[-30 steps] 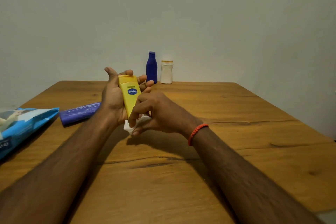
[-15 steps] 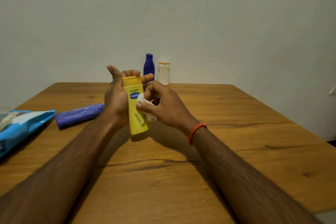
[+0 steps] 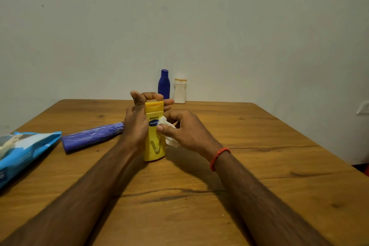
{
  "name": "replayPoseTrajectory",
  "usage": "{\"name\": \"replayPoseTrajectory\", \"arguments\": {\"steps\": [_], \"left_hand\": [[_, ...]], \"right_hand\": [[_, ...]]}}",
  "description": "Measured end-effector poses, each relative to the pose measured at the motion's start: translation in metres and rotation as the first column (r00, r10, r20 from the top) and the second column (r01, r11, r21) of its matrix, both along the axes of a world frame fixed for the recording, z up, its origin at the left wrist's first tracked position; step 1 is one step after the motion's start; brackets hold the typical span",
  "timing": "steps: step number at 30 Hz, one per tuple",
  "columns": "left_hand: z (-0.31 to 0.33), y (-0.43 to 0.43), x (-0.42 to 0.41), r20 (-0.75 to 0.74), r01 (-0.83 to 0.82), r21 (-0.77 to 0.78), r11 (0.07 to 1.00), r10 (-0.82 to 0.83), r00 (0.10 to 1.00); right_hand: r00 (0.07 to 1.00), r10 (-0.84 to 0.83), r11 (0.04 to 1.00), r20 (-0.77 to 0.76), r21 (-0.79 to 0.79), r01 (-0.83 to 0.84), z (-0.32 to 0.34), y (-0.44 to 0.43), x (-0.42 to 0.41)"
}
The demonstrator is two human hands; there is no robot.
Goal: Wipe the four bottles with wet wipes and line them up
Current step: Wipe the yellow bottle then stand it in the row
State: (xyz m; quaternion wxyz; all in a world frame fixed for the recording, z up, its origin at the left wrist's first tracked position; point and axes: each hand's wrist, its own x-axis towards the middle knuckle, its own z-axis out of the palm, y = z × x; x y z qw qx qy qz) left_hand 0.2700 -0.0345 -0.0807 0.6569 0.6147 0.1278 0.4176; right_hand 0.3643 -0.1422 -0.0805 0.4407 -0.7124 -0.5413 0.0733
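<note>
Left hand (image 3: 137, 126) grips the upright yellow bottle (image 3: 154, 146) (Vaseline label); right hand (image 3: 187, 132) presses a wet wipe (image 3: 166, 126) against it.

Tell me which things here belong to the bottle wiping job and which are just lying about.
Job: yellow Vaseline bottle in the left hand; wet wipe pinched in the right hand; blue bottle; white bottle; purple bottle lying on its side; blue wipes pack.
Not the job: orange wrist thread; white wall fitting.

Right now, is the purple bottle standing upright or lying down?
Lying down: the purple bottle rests lengthwise on its side on the wooden table, beside the wipes pack.
</note>
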Motion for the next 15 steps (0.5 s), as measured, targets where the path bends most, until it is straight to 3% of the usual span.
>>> {"name": "replayPoseTrajectory", "arguments": {"steps": [5,9,15], "left_hand": [[-0.003,0.003,0.002,0.005,-0.056,0.062,0.997,0.056,0.998],[-0.011,-0.011,0.001,-0.014,-0.090,-0.021,0.996,0.090,0.996],[-0.020,-0.013,0.002,-0.081,-0.184,0.159,0.970,0.198,0.977]], "right_hand": [[0.999,-0.020,1.000,0.047,0.009,0.020,-0.002,0.001,0.001],[0.994,-0.099,0.995,0.043,-0.006,0.099,-0.003,0.000,0.011],[0.971,-0.237,0.971,-0.022,0.021,0.238,-0.009,0.001,0.036]]}}
